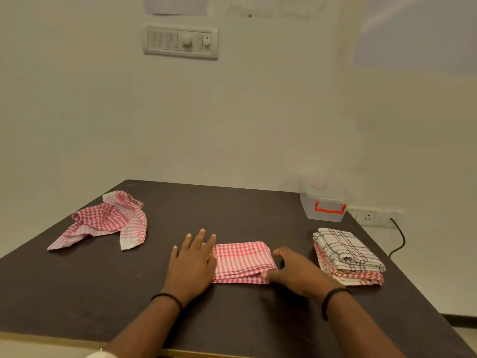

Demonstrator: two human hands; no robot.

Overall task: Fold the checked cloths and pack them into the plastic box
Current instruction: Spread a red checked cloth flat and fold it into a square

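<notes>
Folding soft checked cloths on a dark matte table [103, 293]

A crumpled red-check cloth [108, 219] lies far left; the folded stack [348, 257] sits right, near the clear plastic box [325, 204]. The left hand [192, 263] presses flat-fingered and the right hand [296, 271] pinches the folded red-check rectangle [241, 262].

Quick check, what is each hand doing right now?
Left hand: open, fingers straight, lying flat on the left end of the folded red checked cloth.
Right hand: fingers curled at the cloth's right end, thumb on its edge; appears to grip it.
</notes>
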